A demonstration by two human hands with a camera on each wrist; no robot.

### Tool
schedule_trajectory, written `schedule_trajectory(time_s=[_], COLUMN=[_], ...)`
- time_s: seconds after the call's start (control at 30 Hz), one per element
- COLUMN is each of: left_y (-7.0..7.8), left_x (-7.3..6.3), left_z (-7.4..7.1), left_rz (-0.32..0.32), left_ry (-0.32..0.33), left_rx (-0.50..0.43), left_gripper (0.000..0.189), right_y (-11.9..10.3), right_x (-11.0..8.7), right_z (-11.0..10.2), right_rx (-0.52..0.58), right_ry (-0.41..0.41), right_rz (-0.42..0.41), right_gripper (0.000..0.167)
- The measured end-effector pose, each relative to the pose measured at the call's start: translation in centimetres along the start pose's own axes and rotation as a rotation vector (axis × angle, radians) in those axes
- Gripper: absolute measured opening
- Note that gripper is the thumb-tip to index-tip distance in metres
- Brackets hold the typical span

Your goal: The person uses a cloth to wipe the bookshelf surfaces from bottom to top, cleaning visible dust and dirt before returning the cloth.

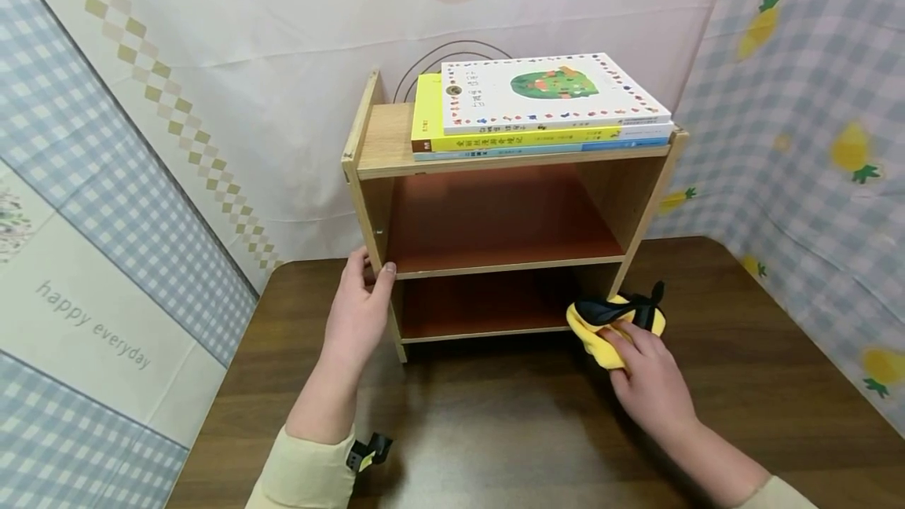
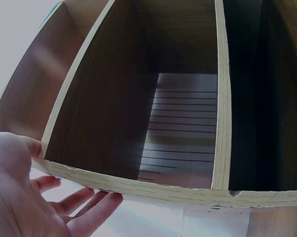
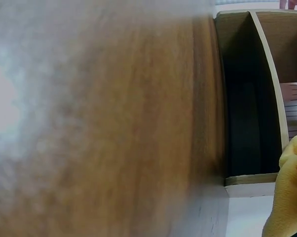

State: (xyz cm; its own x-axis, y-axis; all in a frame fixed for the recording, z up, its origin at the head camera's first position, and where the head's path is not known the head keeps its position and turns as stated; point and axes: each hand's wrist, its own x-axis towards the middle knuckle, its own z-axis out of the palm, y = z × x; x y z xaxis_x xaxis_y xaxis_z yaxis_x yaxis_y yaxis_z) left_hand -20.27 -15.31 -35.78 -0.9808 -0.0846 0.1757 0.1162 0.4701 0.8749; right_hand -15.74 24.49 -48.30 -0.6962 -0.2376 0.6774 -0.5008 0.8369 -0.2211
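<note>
A small wooden bookshelf (image 1: 509, 264) stands on the dark wooden table (image 1: 488, 422). At its left side panel, my left hand (image 1: 360, 311) holds the front edge, thumb inside by the middle board and fingers around the outside. The left wrist view shows the same hand (image 2: 35, 192) with fingertips beyond the panel (image 2: 153, 188). My right hand (image 1: 650, 375) grips a bunched yellow cloth (image 1: 601, 346) with black trim. That cloth overlaps the lower front edge of the right side panel (image 1: 646, 210). In the right wrist view, only part of the yellow cloth (image 3: 286, 197) shows.
Several books lie stacked flat on the top board, a white picture book (image 1: 495, 93) uppermost and a yellow book (image 1: 427, 112) under it. A pale printed curtain (image 1: 283, 22) hangs behind, and a checked one with pineapples (image 1: 813, 85) at the right.
</note>
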Motion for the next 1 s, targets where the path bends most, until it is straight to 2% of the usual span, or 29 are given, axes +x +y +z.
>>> schedule_trajectory(time_s=[0.13, 0.37, 0.63, 0.8, 1.0], left_y=[-0.1, 0.0, 0.6, 1.7, 3.9], left_x=[0.1, 0.0, 0.6, 1.1, 1.9], left_z=[-0.2, -0.8, -1.9, -2.8, -3.8], left_rz=[0.003, 0.041, 0.165, 0.255, 0.314], left_ry=[-0.004, -0.036, -0.017, 0.027, 0.053], left_rx=[-0.001, -0.044, -0.098, -0.167, -0.230], left_gripper=[0.051, 0.068, 0.064, 0.061, 0.058], right_y=[0.0, 0.0, -0.1, -0.1, -0.2], right_x=[-0.2, -0.5, -0.5, 0.0, 0.7], right_z=[0.0, -0.4, -1.1, -1.3, -1.3], right_rx=[0.003, 0.027, 0.065, 0.081, 0.092], right_ry=[0.023, 0.065, 0.180, 0.275, 0.322], right_rz=[-0.009, -0.004, -0.004, -0.021, -0.011], right_gripper=[0.048, 0.049, 0.047, 0.043, 0.042])
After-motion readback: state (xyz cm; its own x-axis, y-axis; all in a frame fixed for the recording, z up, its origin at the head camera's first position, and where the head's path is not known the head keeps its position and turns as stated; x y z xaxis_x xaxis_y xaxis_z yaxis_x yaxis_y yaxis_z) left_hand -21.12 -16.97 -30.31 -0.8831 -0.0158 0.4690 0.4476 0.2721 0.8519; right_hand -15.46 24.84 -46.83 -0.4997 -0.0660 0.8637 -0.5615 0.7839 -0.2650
